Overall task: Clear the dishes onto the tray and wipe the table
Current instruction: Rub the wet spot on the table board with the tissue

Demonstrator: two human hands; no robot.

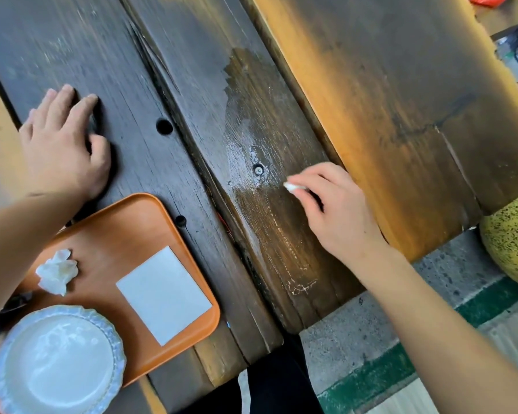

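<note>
I see soft daylight, bright enough, glinting off the wet streak (251,162) on the table (386,85). Shadows under my left hand (63,144) are faint. The far planks and the plate (60,360) look smeared, and the wide lens bends the plank edges.

Right hand (332,210) pinches tissue (290,186) — wet table (251,130).

Mostly hidden inside the right hand (332,204): a white wad (290,186), only its tip visible past the fingers (tissue or cloth, cannot tell). Cut off at the lower left edge: the plate (57,363) and the orange tray (132,222). Half covered by the left forearm: a dark thing (14,301) on the tray, too unclear to identify. Cropped at the right edge: a speckled yellow object (512,234).
</note>
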